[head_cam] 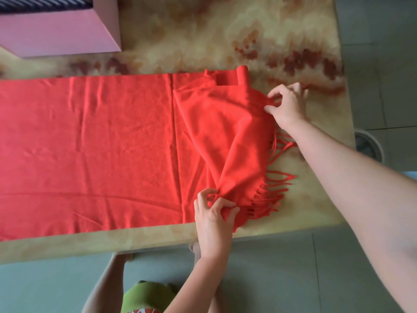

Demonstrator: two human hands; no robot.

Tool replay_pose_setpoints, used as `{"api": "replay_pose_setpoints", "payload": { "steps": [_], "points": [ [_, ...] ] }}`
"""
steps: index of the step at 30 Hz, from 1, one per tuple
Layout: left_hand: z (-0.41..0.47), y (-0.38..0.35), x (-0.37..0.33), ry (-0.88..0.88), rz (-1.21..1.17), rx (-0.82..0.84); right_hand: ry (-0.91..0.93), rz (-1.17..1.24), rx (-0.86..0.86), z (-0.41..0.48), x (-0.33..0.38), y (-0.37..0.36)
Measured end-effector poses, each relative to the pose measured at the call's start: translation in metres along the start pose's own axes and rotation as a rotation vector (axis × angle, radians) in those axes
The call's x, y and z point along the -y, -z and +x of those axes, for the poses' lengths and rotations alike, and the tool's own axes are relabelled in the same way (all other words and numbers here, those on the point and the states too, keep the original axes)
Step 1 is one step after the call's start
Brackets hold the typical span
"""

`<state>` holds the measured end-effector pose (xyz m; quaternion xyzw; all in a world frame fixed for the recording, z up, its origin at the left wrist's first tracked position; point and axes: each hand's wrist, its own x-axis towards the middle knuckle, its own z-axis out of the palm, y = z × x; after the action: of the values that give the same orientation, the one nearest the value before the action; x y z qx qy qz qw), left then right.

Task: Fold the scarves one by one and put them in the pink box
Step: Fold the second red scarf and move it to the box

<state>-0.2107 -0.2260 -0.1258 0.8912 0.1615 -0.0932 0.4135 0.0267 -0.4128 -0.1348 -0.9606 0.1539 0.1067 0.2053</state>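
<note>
Right forearm reaches in from beyond the table's right end, and the right hand pinches the far corner of the red scarf's turned-back end between thumb and forefinger, the other fingers curled. Left hand comes up over the table's near edge and pinches the near corner of the same end, with the cloth bunched between thumb and fingertips. Between the two hands the end is raised in loose folds, its fringe trailing onto the table toward the right end. The rest of the scarf lies flat along the table, its near edge just inside the table's near edge. Bare marbled surface remains along the table's far side and right end. Pink box stands at the table's far left, with dark striped fabric showing inside.
</note>
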Motion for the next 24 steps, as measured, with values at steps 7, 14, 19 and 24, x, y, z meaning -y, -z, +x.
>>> {"api": "replay_pose_setpoints", "payload": {
  "steps": [7,14,19,24],
  "points": [
    [-0.002,0.016,-0.013,0.042,-0.105,-0.052,0.082,0.403,0.022,-0.008,0.011,0.020],
    [-0.005,0.046,-0.020,0.283,-0.356,-0.024,0.233,0.538,0.065,-0.024,0.040,0.043],
    [0.007,0.064,-0.007,0.337,-0.436,-0.073,0.390,0.424,0.250,-0.039,0.060,0.028],
    [0.025,0.088,0.017,0.240,-0.351,-0.088,0.411,0.311,0.332,-0.047,0.091,0.019]
  ]
}}
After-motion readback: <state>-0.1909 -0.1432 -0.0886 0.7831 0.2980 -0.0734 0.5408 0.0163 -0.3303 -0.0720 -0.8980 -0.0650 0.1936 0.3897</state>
